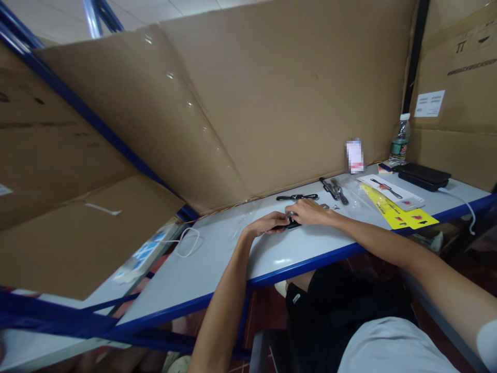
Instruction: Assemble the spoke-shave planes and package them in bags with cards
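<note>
My left hand [267,223] and my right hand [308,211] meet on the grey table [217,259], both closed on a small black tool part [289,224] that lies between them. Fingers of both hands curl over it, so most of it is hidden. A black handled tool [297,197] lies just beyond my hands. Two more dark tools [334,189] lie further right.
Yellow packaging cards [399,212] and a white card with a tool [390,190] lie at the right. A black flat device [423,176], a water bottle [399,139] and a white cable [188,242] are on the table. Cardboard sheets wall the back.
</note>
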A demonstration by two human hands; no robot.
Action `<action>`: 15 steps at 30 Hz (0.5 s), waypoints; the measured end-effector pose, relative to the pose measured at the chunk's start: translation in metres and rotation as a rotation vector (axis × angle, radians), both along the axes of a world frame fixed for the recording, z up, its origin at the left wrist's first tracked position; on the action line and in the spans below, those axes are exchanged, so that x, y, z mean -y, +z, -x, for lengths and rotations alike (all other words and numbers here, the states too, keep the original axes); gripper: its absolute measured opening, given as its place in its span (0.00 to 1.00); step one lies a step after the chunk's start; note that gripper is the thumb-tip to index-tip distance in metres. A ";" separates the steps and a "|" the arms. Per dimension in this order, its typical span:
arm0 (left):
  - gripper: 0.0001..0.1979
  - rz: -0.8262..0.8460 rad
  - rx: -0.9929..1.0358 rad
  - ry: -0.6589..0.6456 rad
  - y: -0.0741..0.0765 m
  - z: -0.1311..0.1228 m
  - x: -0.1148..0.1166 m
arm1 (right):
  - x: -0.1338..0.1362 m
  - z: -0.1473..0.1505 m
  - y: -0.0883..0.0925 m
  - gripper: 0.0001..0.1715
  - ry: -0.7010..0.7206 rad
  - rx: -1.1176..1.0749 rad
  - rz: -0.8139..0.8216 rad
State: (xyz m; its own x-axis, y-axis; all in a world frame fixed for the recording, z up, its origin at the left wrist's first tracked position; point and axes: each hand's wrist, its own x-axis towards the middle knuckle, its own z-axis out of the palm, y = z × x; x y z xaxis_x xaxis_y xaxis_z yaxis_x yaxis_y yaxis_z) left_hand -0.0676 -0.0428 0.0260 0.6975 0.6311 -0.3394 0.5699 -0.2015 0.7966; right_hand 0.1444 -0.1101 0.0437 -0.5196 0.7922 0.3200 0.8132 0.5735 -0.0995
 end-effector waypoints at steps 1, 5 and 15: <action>0.18 0.003 0.003 -0.002 0.000 0.000 0.000 | 0.000 0.000 0.000 0.16 0.010 0.003 0.001; 0.18 0.018 0.009 0.009 0.001 0.000 0.001 | 0.000 -0.002 0.000 0.14 -0.018 -0.001 -0.001; 0.16 -0.010 -0.019 0.019 0.009 -0.004 0.009 | -0.007 0.000 -0.004 0.14 0.133 -0.109 0.057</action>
State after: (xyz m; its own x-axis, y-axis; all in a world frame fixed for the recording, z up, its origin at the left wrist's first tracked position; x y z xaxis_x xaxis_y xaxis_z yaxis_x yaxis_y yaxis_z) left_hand -0.0641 -0.0514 0.0346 0.6787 0.6478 -0.3460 0.5886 -0.1981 0.7838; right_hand 0.1445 -0.1034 0.0398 -0.5856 0.7374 0.3366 0.7132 0.6661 -0.2183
